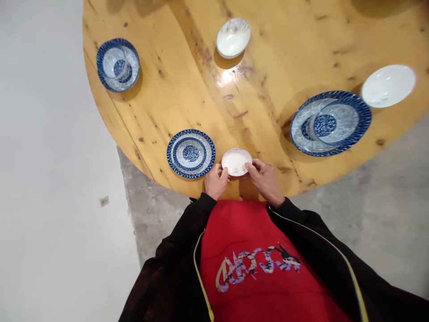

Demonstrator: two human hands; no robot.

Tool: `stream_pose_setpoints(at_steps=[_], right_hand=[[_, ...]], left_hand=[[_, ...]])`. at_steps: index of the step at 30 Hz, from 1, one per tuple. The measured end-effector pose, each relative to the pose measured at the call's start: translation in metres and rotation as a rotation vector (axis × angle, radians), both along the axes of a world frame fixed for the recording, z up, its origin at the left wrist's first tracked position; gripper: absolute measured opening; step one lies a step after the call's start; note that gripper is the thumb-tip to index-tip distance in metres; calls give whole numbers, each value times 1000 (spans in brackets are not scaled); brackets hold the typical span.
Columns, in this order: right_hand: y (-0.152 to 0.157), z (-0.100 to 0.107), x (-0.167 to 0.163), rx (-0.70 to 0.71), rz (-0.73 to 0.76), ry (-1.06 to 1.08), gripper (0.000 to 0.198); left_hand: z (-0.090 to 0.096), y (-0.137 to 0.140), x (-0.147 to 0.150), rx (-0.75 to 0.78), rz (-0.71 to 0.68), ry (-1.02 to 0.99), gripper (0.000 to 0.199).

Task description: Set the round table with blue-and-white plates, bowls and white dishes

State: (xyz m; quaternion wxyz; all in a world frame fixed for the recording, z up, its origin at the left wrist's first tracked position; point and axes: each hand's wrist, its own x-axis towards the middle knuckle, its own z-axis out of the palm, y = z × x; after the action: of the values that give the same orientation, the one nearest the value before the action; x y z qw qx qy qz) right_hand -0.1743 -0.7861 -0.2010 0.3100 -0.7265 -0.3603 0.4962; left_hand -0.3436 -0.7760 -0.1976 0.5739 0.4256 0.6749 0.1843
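Note:
A small white plate (236,161) is held level near the table's front edge. My left hand (216,180) is closed on its lower left rim, thumb on top. At the plate's lower right, my right hand (264,180) pinches the rim in the same way, with the fingers underneath partly hidden. Just left of it lies a blue-and-white patterned plate (191,153), close to my left hand but not gripped. I cannot tell whether the white plate's underside touches the table.
The round wooden table (161,103) carries a blue-rimmed bowl (118,65) at far left and a white bowl (233,38) at the back. On the right stand a large blue-rimmed bowl (363,112) with another bowl inside and a white oval bowl (389,86). A white wall (50,134) lies left.

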Motion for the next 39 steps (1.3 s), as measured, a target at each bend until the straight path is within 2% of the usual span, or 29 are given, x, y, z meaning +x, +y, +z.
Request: stream_pose_setpoints(at_steps=[5,16,23,39], right_hand=[[3,-5,3,1,56,-25,39],[-3,-5,-1,29,151,-60,40],[-8,-9,-3,-2,72,12,43],[-4,-3,-2,-16,100,13,43]], left_hand=[[-4,-7,8,-30,106,-6,8],[-10,-22,-2,-105,192,-12,10],[-11,-25,-3,-100,251,-78,10],[-12,-26,-5,-75,275,-130,13]])
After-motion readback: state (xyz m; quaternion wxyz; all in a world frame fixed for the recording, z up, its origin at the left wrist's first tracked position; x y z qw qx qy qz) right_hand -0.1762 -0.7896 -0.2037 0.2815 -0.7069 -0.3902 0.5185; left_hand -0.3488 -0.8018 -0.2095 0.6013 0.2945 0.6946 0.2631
